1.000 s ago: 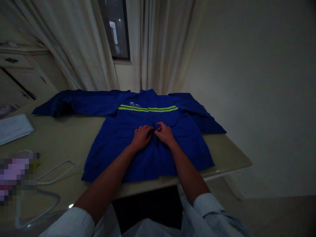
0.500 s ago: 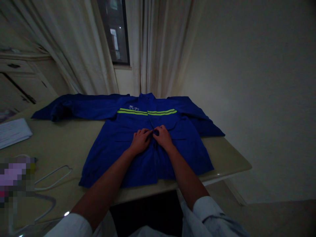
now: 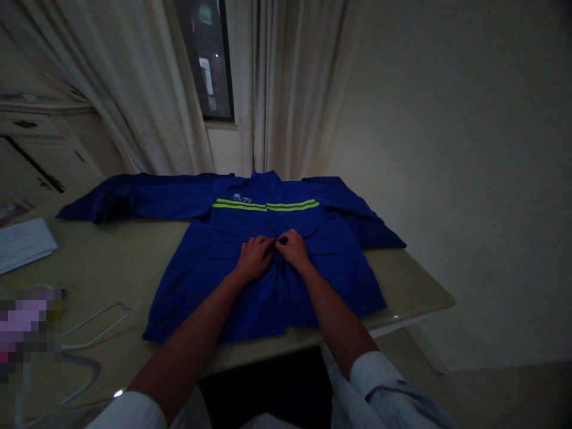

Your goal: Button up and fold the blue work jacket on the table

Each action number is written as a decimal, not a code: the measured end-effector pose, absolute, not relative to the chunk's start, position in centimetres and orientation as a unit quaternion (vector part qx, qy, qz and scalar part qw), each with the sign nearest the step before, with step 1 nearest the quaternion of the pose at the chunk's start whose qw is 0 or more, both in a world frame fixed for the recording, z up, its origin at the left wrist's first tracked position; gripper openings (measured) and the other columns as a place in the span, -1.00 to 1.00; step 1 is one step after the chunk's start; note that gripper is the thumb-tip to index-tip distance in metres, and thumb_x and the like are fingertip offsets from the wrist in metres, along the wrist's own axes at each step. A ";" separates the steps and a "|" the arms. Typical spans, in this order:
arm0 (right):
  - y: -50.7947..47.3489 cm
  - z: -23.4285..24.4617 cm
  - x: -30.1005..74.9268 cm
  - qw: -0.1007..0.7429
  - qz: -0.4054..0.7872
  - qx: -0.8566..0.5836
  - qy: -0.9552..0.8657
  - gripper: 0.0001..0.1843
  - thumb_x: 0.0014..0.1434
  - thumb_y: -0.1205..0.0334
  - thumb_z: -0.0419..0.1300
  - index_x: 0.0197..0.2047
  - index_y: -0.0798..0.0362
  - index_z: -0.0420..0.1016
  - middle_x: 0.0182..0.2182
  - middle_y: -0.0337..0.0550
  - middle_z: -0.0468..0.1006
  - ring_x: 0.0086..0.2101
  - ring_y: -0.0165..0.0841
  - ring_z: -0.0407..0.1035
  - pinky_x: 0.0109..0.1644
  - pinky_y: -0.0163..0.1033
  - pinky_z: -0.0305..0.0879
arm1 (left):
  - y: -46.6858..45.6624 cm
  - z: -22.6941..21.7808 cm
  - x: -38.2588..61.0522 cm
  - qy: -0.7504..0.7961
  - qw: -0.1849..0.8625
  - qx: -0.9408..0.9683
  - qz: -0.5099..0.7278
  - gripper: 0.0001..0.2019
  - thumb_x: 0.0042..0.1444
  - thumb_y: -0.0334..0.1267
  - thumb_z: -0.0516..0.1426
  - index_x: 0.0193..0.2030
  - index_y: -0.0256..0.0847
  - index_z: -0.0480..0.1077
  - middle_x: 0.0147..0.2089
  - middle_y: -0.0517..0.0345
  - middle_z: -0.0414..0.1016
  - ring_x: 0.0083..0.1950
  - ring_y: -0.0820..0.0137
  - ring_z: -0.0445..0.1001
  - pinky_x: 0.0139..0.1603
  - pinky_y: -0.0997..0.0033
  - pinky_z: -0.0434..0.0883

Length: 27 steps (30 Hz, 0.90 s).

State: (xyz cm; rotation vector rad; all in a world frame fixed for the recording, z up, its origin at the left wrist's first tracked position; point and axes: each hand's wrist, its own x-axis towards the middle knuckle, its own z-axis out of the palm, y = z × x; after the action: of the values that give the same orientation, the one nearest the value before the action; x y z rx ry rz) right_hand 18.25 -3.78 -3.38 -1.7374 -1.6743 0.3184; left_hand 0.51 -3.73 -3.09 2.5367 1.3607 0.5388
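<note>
Mid-chest on a blue work jacket (image 3: 333,280), the left hand (image 3: 254,259) and right hand (image 3: 292,250) bring their fingers (image 3: 264,242) narrowly together, holding what cannot be told, at the front placket (image 3: 280,292), running lengthwise away toward the collar (image 3: 264,176), past reflective stripes (image 3: 290,205), on a cream surface (image 3: 415,292).

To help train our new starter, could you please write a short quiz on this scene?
1. True or false: the left hand and right hand both rest on the blue jacket.
2. What colour are the stripes across the chest? A) red B) yellow-green C) white
3. Fill in the blank: seen from the person's side, the papers lie on the table to the ___ of the jacket.

Key: 1 true; 2 B; 3 left.
</note>
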 end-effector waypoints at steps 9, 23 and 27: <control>-3.7 -3.6 18.3 0.370 0.138 -0.659 -0.640 -0.98 0.16 0.30 0.35 -0.31 0.04 0.63 -0.25 -0.18 0.52 -0.32 -0.38 0.39 -0.14 -0.27 0.34 | -3.9 -2.8 0.5 0.462 0.104 0.862 0.179 -0.53 0.38 -0.20 0.05 0.40 -0.05 0.36 0.31 -0.02 0.46 0.23 0.09 0.40 0.14 0.08 0.32; -5.4 -1.3 16.7 0.238 0.064 -0.726 -0.641 -0.84 0.31 0.19 0.26 -0.10 0.04 0.62 -0.04 -0.07 0.53 -0.11 -0.30 0.49 -0.05 -0.26 0.39 | -4.0 -2.8 0.6 0.461 0.098 0.864 0.178 -0.56 0.40 -0.22 0.06 0.38 -0.02 0.36 0.31 0.00 0.47 0.25 0.11 0.40 0.14 0.10 0.32; -5.7 -0.2 15.2 0.143 -0.004 -0.748 -0.648 -0.77 0.37 0.23 0.17 0.04 0.08 0.56 0.04 0.06 0.49 -0.04 -0.20 0.51 -0.07 -0.19 0.42 | -4.3 -2.5 0.8 0.464 0.089 0.864 0.176 -0.56 0.39 -0.24 0.04 0.37 -0.05 0.38 0.29 -0.03 0.47 0.22 0.09 0.41 0.13 0.07 0.32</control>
State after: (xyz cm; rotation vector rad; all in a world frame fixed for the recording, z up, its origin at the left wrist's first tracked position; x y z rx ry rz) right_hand 15.15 -5.67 -0.22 -2.1572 -1.8708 -0.0125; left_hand 0.79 -4.29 -2.54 2.5704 1.3795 0.5251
